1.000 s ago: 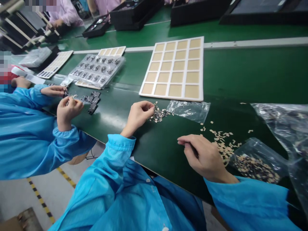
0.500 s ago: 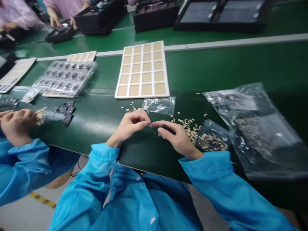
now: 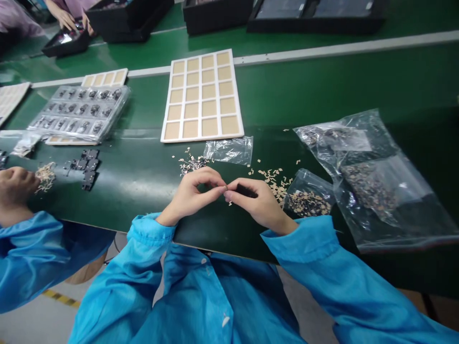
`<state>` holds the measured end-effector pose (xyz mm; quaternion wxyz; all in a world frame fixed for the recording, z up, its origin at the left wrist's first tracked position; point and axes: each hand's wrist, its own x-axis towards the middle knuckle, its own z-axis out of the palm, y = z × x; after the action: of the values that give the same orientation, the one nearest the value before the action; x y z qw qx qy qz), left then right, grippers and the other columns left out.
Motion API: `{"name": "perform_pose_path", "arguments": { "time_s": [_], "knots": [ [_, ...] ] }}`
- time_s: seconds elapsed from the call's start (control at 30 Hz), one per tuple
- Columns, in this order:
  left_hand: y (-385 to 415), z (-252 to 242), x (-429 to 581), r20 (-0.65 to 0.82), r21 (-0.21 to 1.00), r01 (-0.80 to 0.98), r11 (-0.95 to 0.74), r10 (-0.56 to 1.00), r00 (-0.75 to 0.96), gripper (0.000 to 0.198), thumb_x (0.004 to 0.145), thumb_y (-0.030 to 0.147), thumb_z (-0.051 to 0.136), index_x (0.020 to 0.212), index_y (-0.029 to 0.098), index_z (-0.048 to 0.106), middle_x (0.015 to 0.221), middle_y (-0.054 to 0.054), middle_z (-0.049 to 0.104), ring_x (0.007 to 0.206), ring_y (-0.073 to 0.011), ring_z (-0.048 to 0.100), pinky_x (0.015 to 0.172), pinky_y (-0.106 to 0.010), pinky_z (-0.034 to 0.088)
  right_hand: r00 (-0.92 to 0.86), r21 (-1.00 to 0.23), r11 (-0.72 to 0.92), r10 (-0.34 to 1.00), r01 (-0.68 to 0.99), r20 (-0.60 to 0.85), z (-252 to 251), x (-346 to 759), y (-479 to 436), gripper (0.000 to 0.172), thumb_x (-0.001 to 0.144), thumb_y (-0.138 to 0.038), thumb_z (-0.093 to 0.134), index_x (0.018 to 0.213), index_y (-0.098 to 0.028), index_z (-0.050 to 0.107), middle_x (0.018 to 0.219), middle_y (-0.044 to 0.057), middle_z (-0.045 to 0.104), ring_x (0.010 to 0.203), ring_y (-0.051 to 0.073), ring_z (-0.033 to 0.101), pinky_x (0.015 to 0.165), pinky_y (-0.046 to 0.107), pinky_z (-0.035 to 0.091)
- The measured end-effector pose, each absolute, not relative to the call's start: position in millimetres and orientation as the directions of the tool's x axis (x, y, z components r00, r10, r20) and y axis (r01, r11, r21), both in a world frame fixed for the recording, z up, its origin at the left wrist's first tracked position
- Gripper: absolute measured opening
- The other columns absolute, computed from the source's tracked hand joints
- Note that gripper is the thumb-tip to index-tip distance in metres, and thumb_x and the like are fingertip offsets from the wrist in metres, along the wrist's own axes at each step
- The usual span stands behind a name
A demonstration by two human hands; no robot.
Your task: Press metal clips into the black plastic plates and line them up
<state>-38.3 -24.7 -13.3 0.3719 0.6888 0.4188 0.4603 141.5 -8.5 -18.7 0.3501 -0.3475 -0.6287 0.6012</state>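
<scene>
My left hand [image 3: 191,193] and my right hand [image 3: 256,203] meet fingertip to fingertip over the dark green table [image 3: 143,181], both pinched shut around a tiny part too small to make out. Just behind my left hand lies a little heap of small pale and dark parts [image 3: 191,163]. More tan parts [image 3: 274,179] are scattered beside my right hand, spilling from a small clear bag [image 3: 308,198]. An empty small clear bag [image 3: 229,149] lies behind my hands.
A white grid tray with tan pads [image 3: 201,98] lies behind. Large clear bags of parts [image 3: 369,177] sit at the right. At the left are a co-worker's hand [image 3: 14,188], black parts [image 3: 86,167] and a plastic blister tray [image 3: 81,112]. Black trays [image 3: 215,12] line the far side.
My left hand left the heap of parts and my right hand came in from the right; their fingertips now touch in a pinch. The view swung to the right.
</scene>
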Motion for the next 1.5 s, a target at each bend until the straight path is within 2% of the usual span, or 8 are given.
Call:
{"name": "perform_pose_path", "arguments": {
  "time_s": [0.2, 0.4, 0.53, 0.83, 1.1, 1.23, 1.37, 1.5],
  "knots": [
    [-28, -14, -35, 0.419, 0.785, 0.393, -0.479, 0.878, 0.233, 0.012, 0.086, 0.021, 0.061, 0.077, 0.016, 0.066, 0.076, -0.003, 0.066, 0.071, -0.0106, 0.061, 0.065, -0.023, 0.05, -0.45, -0.943, 0.28, 0.876, 0.177, 0.175, -20, 141, -14, 0.014, 0.084, -0.023, 0.059, 0.072, -0.019, 0.065, 0.066, 0.0, 0.066, 0.059, 0.013, 0.057, 0.058, 0.026, 0.045],
    [-33, -20, -33, 0.736, 0.163, 0.705, -0.69, 0.561, 0.379, 0.006, 0.087, 0.018, 0.06, 0.092, 0.018, 0.064, 0.081, -0.004, 0.068, 0.07, -0.0122, 0.061, 0.062, -0.025, 0.048, -0.413, -0.828, 0.472, 0.848, 0.303, 0.332, -26, 144, -14, 0.013, 0.087, -0.018, 0.056, 0.08, -0.02, 0.066, 0.074, 0.002, 0.069, 0.065, 0.016, 0.063, 0.059, 0.028, 0.048],
    [-33, -22, -33, 0.719, 0.07, 0.714, -0.697, 0.532, 0.448, 0.01, 0.087, 0.015, 0.059, 0.097, 0.015, 0.062, 0.083, -0.005, 0.068, 0.071, -0.0133, 0.06, 0.063, -0.026, 0.046, -0.438, -0.705, 0.613, 0.776, 0.357, 0.454, -26, 146, -13, 0.015, 0.089, -0.015, 0.052, 0.081, -0.02, 0.064, 0.074, 0.004, 0.069, 0.066, 0.016, 0.064, 0.06, 0.028, 0.05],
    [-34, -24, -28, 0.699, 0.07, 0.724, -0.687, 0.551, 0.455, 0.012, 0.09, 0.017, 0.053, 0.092, 0.016, 0.065, 0.083, -0.006, 0.069, 0.07, -0.0134, 0.061, 0.062, -0.028, 0.045, -0.521, -0.354, 0.78, 0.614, 0.516, 0.593, -23, 151, -11, 0.016, 0.087, -0.013, 0.052, 0.076, -0.021, 0.06, 0.068, 0.004, 0.067, 0.061, 0.019, 0.062, 0.056, 0.032, 0.048],
    [-16, -27, -2, 0.411, 0.796, 0.451, -0.402, 0.908, 0.083, 0.016, 0.088, 0.025, 0.061, 0.079, 0.015, 0.069, 0.076, -0.003, 0.069, 0.068, -0.0095, 0.061, 0.06, -0.02, 0.046, -0.341, -0.431, 0.695, 0.683, 0.576, 0.647, -6, 171, -4, 0.015, 0.085, -0.009, 0.055, 0.083, -0.023, 0.06, 0.075, 0.005, 0.069, 0.066, 0.02, 0.066, 0.06, 0.034, 0.051],
    [-7, -35, 7, 0.245, 0.685, 0.615, -0.39, 0.919, 0.309, 0.022, 0.09, 0.028, 0.056, 0.083, 0.014, 0.071, 0.078, -0.006, 0.07, 0.071, -0.0153, 0.062, 0.064, -0.027, 0.047, -0.351, -0.414, 0.712, 0.663, 0.567, 0.661, -4, 175, 1, 0.014, 0.085, -0.009, 0.056, 0.082, -0.022, 0.06, 0.074, 0.004, 0.069, 0.063, 0.018, 0.065, 0.056, 0.03, 0.049],
    [-7, -34, -3, 0.439, 0.579, 0.645, -0.498, 0.858, 0.268, 0.041, 0.081, 0.008, 0.049, 0.121, 0.012, 0.059, 0.114, -0.012, 0.067, 0.101, -0.0206, 0.062, 0.088, -0.034, 0.051, -0.45, -0.385, 0.727, 0.667, 0.569, 0.593, -12, 174, 5, 0.01, 0.088, -0.012, 0.054, 0.084, -0.018, 0.061, 0.072, 0.004, 0.067, 0.063, 0.018, 0.064, 0.056, 0.029, 0.048],
    [-10, -27, -14, 0.552, 0.533, 0.544, -0.648, 0.754, 0.357, 0.025, 0.09, 0.02, 0.052, 0.111, 0.013, 0.062, 0.105, -0.01, 0.069, 0.096, -0.0166, 0.065, 0.084, -0.029, 0.055, -0.566, -0.324, 0.756, 0.646, 0.569, 0.512, -18, 173, 6, 0.014, 0.09, -0.015, 0.05, 0.082, -0.017, 0.061, 0.07, 0.005, 0.064, 0.062, 0.019, 0.062, 0.056, 0.03, 0.048]
  ]
}}
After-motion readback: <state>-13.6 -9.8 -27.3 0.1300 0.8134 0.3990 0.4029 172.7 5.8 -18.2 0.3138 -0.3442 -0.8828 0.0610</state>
